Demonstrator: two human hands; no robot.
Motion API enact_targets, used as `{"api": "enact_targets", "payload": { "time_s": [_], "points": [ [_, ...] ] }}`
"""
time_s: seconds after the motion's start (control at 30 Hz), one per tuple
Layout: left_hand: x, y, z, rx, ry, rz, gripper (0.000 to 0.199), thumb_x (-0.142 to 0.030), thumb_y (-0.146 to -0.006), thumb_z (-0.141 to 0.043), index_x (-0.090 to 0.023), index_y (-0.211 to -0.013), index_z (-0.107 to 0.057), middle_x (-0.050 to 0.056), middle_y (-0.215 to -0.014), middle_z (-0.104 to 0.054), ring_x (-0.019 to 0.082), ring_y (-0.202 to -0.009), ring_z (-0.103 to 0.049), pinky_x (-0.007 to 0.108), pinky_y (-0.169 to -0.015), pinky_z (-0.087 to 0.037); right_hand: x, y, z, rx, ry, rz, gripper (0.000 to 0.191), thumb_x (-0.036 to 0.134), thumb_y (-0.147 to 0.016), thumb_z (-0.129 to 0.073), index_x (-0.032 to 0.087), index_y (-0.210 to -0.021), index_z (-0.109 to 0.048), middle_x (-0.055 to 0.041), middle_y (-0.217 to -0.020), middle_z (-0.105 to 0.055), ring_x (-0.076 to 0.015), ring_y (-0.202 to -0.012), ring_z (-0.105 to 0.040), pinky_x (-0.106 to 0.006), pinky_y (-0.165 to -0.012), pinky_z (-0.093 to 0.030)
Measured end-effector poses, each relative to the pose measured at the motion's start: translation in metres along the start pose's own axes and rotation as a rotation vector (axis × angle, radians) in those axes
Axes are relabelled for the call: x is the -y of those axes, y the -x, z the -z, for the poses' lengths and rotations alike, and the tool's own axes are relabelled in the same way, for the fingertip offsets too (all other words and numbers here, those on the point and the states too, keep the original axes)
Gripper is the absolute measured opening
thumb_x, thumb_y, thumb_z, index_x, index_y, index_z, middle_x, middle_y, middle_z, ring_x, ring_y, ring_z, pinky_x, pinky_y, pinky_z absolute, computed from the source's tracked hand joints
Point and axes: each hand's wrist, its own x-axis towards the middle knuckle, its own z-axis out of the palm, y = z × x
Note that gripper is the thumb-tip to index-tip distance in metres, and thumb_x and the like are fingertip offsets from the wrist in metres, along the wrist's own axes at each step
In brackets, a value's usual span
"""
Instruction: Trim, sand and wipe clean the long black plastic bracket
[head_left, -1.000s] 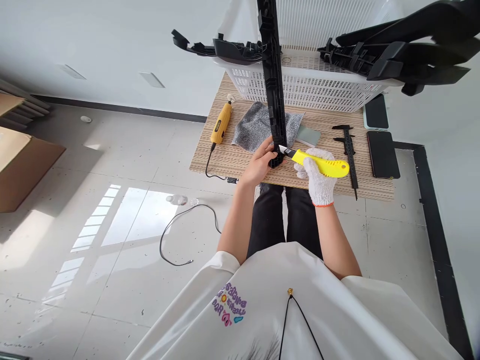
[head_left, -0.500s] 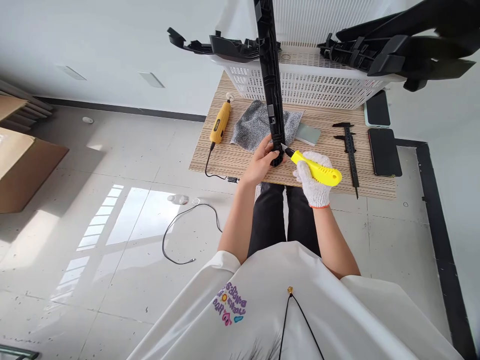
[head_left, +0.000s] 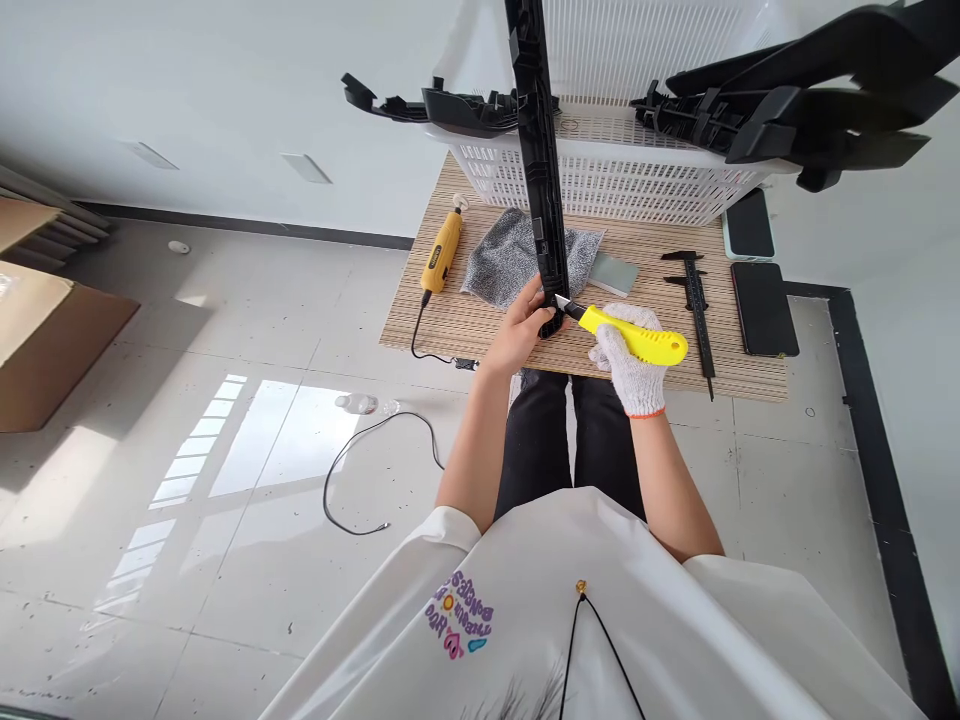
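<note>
L hand (head_left: 517, 332) pinches blk strip (head_left: 541, 180) at 6 o'clock end; R hand (head_left: 631, 376) grips knife (head_left: 654, 345). Strip prob. light, stiff; best held there.

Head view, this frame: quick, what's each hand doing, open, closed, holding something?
Left hand: closed on the near end of the long black plastic strip.
Right hand, gloved: closed around the yellow-handled utility knife.
</note>
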Motion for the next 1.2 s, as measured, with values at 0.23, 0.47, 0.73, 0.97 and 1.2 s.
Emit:
{"api": "enact_targets", "payload": {
  "time_s": [0.23,0.47,0.73,0.97,1.2],
  "points": [
    [0.0013,-0.0007,-0.0010,-0.024,-0.011,0.006,0.068,-0.021,-0.089,-0.052,-0.033,-0.154,-0.039,0.004,-0.129,-0.063,0.020,-0.119,-0.059,0.045,-0.109,-0.051,0.0031,0.0002,-0.0030,-0.047,0.012,-0.027,0.043,0.050,-0.078,-0.076,0.023,-0.109,-0.063,0.0011,-0.085,-0.073,-0.0091,-0.053,-0.066,-0.019,-0.046,-0.054],
    [0.0033,0.0008,0.0016,0.012,-0.069,-0.009,0.065,-0.024,-0.090,-0.051,-0.032,-0.153,-0.038,0.005,-0.139,-0.058,0.021,-0.125,-0.056,0.048,-0.113,-0.046,0.0022,-0.0006,-0.0036,-0.094,-0.008,-0.011,0.041,0.048,-0.078,-0.075,0.024,-0.108,-0.061,0.0020,-0.082,-0.073,-0.0086,-0.050,-0.064,-0.018,-0.042,-0.049],
    [0.0023,0.0017,0.0011,0.007,-0.022,0.005,0.065,-0.023,-0.089,-0.053,-0.032,-0.152,-0.041,0.005,-0.138,-0.059,0.022,-0.121,-0.057,0.046,-0.107,-0.052,0.0055,0.0003,-0.0047,-0.150,-0.028,0.027,0.035,0.045,-0.079,-0.074,0.022,-0.103,-0.063,0.0034,-0.074,-0.070,-0.0086,-0.046,-0.062,-0.018,-0.039,-0.046],
    [0.0010,0.0015,0.0011,0.002,-0.030,0.001,0.064,-0.021,-0.089,-0.052,-0.032,-0.152,-0.042,0.005,-0.136,-0.061,0.021,-0.120,-0.058,0.045,-0.109,-0.051,0.0048,-0.0005,-0.0053,-0.129,-0.010,-0.009,0.040,0.047,-0.079,-0.075,0.022,-0.107,-0.063,0.0030,-0.076,-0.072,-0.0091,-0.048,-0.064,-0.018,-0.040,-0.047],
    [0.0016,0.0016,0.0012,0.021,-0.075,-0.021,0.064,-0.024,-0.090,-0.051,-0.031,-0.153,-0.041,0.006,-0.138,-0.060,0.023,-0.125,-0.056,0.048,-0.111,-0.048,0.0061,0.0003,-0.0065,-0.168,-0.012,0.011,0.038,0.047,-0.081,-0.074,0.021,-0.106,-0.062,0.0018,-0.078,-0.072,-0.0084,-0.048,-0.063,-0.018,-0.040,-0.046]
  ]
}}
